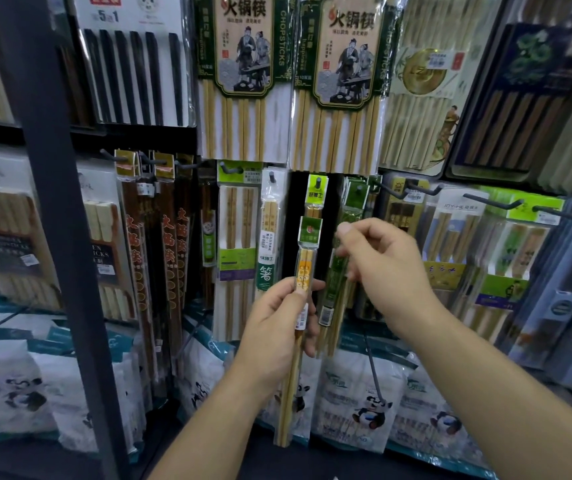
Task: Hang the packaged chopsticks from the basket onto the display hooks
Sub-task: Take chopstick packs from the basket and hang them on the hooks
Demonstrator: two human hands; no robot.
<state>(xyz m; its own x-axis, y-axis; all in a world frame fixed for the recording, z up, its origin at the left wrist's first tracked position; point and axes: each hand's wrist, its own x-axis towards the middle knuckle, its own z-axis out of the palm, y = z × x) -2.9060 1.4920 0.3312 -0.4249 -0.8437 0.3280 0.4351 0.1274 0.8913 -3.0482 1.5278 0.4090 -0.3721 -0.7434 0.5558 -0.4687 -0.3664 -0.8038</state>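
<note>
Head view: left hand [277,327] clasps a narrow chopstick pack [307,258] at mid-length. The pack is upright, just in front of the display, with its green header just below a hook [318,182] that carries a similar pack. Right hand [384,271], fingers curled, pinches the green pack [353,202] hanging on the neighbouring hook to the right.

the left hand [277,320] grips a slim chopstick pack [307,258] upright, its green header below a hook [318,182] that carries a similar pack [316,199]. the right hand [384,268] pinches a green pack [338,282] hanging just beside it.
</note>
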